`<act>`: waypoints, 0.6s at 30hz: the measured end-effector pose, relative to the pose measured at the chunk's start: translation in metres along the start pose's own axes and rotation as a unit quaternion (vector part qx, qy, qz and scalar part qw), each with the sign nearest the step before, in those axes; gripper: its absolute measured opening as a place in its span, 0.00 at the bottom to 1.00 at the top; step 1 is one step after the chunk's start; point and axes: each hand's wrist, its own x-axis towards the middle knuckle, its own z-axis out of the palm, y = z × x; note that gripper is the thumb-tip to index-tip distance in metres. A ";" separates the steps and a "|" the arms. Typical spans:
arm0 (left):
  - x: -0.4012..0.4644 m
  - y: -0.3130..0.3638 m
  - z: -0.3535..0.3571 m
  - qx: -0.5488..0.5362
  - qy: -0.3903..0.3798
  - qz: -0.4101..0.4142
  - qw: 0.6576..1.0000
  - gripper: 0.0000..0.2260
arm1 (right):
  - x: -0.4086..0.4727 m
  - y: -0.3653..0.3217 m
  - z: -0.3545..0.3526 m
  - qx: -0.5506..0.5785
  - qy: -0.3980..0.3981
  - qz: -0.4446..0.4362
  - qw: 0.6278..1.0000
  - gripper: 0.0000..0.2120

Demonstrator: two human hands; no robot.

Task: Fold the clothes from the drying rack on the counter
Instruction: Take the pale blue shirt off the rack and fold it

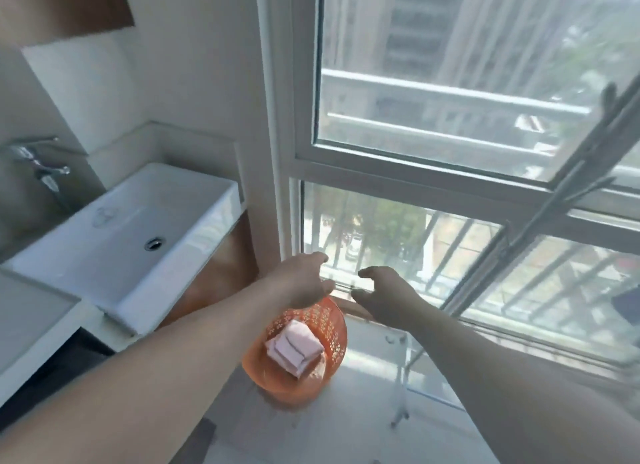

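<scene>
A folded pale pink garment (294, 346) lies inside an orange perforated plastic basket (332, 325) on the floor below the window. My left hand (301, 283) and my right hand (384, 290) both reach forward above the basket, fingers loosely curved, holding nothing. A grey metal drying rack (568, 186) leans across the window at the right, its white legs (401, 377) standing on the floor. A dark cloth (627, 304) shows at the right edge. The view is motion-blurred.
A white rectangular sink (138, 235) with a chrome tap (38, 166) stands at the left on a counter (31, 311). A large window (450, 117) with outside railings fills the right. A wooden cabinet side (228, 263) lies between sink and window.
</scene>
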 end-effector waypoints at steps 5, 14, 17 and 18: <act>-0.011 0.095 -0.005 0.055 0.011 0.101 0.993 0.29 | -0.049 0.042 -0.060 0.028 0.084 0.022 0.996 0.22; -0.020 0.296 0.009 0.133 0.031 0.254 0.957 0.25 | -0.170 0.168 -0.164 0.086 0.234 0.070 0.966 0.14; -0.029 0.371 0.032 0.137 0.021 0.290 0.947 0.25 | -0.214 0.230 -0.196 0.066 0.267 0.105 0.956 0.12; -0.030 0.397 0.042 0.136 0.022 0.300 0.944 0.25 | -0.230 0.251 -0.209 0.063 0.277 0.117 0.951 0.11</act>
